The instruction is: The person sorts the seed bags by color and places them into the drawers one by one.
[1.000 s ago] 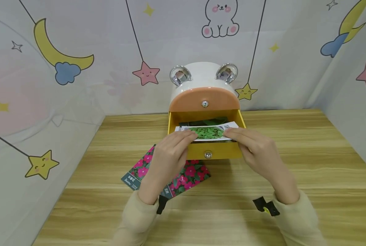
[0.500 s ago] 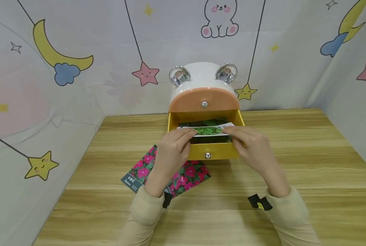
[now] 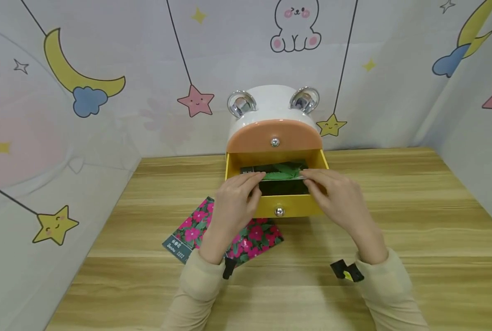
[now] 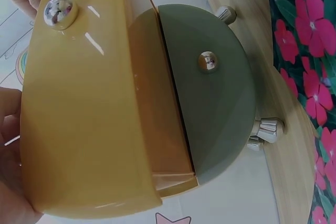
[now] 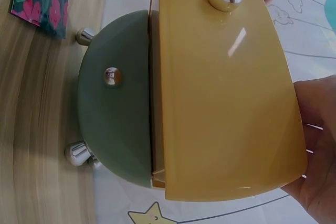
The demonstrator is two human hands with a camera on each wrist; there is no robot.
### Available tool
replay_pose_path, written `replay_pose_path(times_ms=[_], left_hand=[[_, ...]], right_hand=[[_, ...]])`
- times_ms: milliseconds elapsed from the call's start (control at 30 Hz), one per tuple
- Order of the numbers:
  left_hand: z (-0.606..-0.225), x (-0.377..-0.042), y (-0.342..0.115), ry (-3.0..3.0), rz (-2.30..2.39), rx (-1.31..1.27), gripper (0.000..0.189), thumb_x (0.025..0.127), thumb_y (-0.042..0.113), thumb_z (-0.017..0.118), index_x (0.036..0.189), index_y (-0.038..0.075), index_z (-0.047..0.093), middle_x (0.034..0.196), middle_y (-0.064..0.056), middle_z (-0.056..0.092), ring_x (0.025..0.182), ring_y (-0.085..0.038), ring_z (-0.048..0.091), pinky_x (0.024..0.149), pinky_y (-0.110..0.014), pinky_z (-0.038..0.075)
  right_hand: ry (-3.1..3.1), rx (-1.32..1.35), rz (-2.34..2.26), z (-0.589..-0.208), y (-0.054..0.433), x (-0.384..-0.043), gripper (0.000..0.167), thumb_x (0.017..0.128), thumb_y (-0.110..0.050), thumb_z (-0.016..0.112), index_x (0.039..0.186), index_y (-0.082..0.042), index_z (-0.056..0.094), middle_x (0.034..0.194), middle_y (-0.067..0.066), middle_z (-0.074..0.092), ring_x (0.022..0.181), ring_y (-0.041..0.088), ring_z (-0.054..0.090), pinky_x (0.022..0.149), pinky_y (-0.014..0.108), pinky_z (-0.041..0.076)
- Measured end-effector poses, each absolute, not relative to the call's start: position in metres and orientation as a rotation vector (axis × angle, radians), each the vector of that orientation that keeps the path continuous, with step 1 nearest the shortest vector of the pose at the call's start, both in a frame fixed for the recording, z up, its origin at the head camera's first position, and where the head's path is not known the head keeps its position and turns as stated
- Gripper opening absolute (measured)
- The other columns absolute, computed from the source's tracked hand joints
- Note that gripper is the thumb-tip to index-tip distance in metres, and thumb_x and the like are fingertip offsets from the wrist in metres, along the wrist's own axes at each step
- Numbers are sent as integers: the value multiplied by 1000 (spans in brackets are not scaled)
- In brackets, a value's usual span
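Wood-grain worktop against a patterned cloth backdrop; on its far side, centre, a white cabinet with silver ears. Yellow drawer juts well out toward the near side. Main worry: weight or forearm pressure on that overhang could tip the cabinet forward or skew the drawer in its runners. Left hand and right hand reach over the drawer's left and right sides, fingers pinching opposite ends of a thin packet; a pale sliver of it shows between the fingers in each wrist view. Packet sits nearly edge-on within the drawer's mouth, just nearer than a dark packet lying inside. If one hand drops sooner than the other, the thin packet would probably bow or crease; its edge could also snag the dark one and ruck it up. An end left proud of the rim would likely jam the drawer on closing. Two pink-flowered packets lie on the worktop, near and left, under the left forearm; a dragging cuff could shift them. Knob free of both hands.
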State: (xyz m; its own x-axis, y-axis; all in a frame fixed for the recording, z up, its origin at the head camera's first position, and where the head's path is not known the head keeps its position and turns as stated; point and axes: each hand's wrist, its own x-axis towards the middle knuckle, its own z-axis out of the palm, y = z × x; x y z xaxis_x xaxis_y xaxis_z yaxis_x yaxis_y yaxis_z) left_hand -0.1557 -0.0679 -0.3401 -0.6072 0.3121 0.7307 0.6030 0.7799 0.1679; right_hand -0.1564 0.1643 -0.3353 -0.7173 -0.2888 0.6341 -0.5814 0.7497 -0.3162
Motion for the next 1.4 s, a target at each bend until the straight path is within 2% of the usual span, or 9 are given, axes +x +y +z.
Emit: replay_pose_path(times_ms=[133, 533, 567, 667, 867, 1233, 1400], left_hand=[[-340, -155, -67, -2267, -520, -668, 25, 90, 10, 61, 112, 6, 72, 105, -7, 74, 95, -22, 71, 87, -34, 57], [-338, -155, -67, -2293, -520, -667, 26, 93, 21, 61, 113, 6, 71, 109, -8, 73, 101, -23, 70, 92, -36, 55], [-338, -155, -67, -2292, -526, -667, 25, 93, 20, 61, 112, 6, 71, 109, -8, 73, 98, -22, 70, 91, -35, 55], [-339, -156, -66, -2291, -546, -663, 24, 93, 18, 61, 112, 7, 71, 108, -7, 74, 97, -21, 70, 89, -34, 56], [-339, -155, -67, -2279, -572, -669, 23, 92, 15, 61, 112, 8, 71, 108, -5, 74, 99, -20, 70, 88, -33, 56], [-338, -145, -65, -2146, -608, -738, 18, 88, 9, 64, 104, 5, 72, 100, -7, 75, 92, -21, 72, 81, -33, 58], [-338, -138, -65, -2107, -591, -785, 18, 86, 7, 66, 103, 7, 72, 101, -6, 75, 93, -20, 71, 84, -31, 57]], right_hand=[[-2392, 661, 684, -336, 163, -158, 25, 92, -19, 64, 112, -8, 71, 112, 12, 72, 104, 32, 68, 82, 49, 56], [-2423, 646, 721, -336, 162, -156, 28, 92, -20, 64, 116, -8, 70, 116, 12, 70, 105, 31, 67, 83, 48, 56], [-2427, 643, 726, -335, 162, -156, 27, 92, -20, 64, 116, -8, 69, 117, 12, 70, 100, 30, 68, 79, 46, 57], [-2431, 638, 736, -335, 162, -155, 28, 93, -20, 63, 117, -8, 69, 117, 12, 70, 100, 29, 68, 79, 46, 56], [-2417, 633, 770, -336, 164, -156, 27, 93, -18, 62, 117, -7, 68, 119, 12, 69, 111, 32, 64, 90, 50, 53], [-2385, 656, 874, -332, 168, -153, 26, 94, -14, 59, 118, -6, 68, 119, 13, 69, 114, 33, 63, 96, 51, 50], [-2358, 649, 1018, -328, 171, -151, 26, 96, -12, 57, 119, -8, 67, 121, 11, 68, 118, 32, 61, 99, 51, 48]])
